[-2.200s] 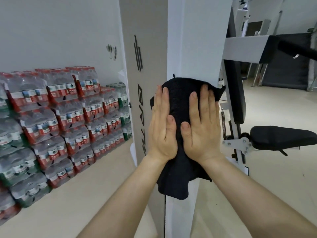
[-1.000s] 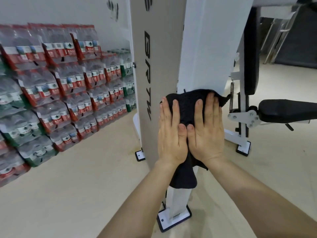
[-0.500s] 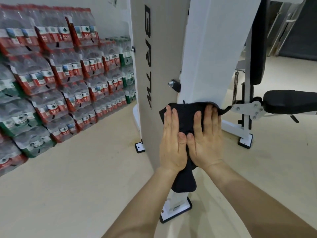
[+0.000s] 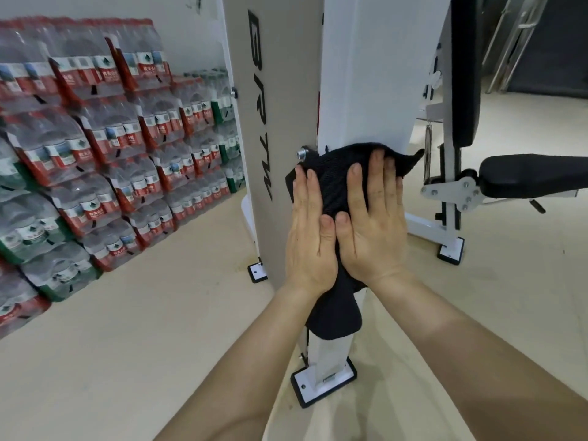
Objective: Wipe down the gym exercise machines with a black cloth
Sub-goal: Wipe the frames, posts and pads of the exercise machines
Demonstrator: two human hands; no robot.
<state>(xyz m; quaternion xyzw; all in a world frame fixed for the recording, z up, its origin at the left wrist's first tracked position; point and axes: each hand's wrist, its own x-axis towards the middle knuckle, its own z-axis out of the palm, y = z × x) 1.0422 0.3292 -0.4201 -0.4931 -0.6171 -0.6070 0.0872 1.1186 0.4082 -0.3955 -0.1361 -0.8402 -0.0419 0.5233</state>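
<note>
Both hands lie flat, fingers straight, side by side with thumbs touching — the left hand (image 4: 310, 237) and right hand (image 4: 374, 224) press the black cloth (image 4: 334, 183) against the white post (image 4: 366, 74) of the gym machine. The cloth's lower end hangs below the wrists — stacked water bottle packs (image 4: 95, 138) line the wall at left.

The black cloth (image 4: 334, 183) is a dark, textured fabric spread against the front face of the exercise machine's white upright column (image 4: 366, 74). Its upper edge is bunched, with one corner projecting to the right. Its lower end hangs loose down the column. The left hand (image 4: 310, 240) and right hand (image 4: 374, 227) press it flat, side by side, fingers straight. The column adjoins a grey side panel (image 4: 273, 122) with black lettering and ends in a black-edged white foot plate (image 4: 324, 381) on the floor.
</note>
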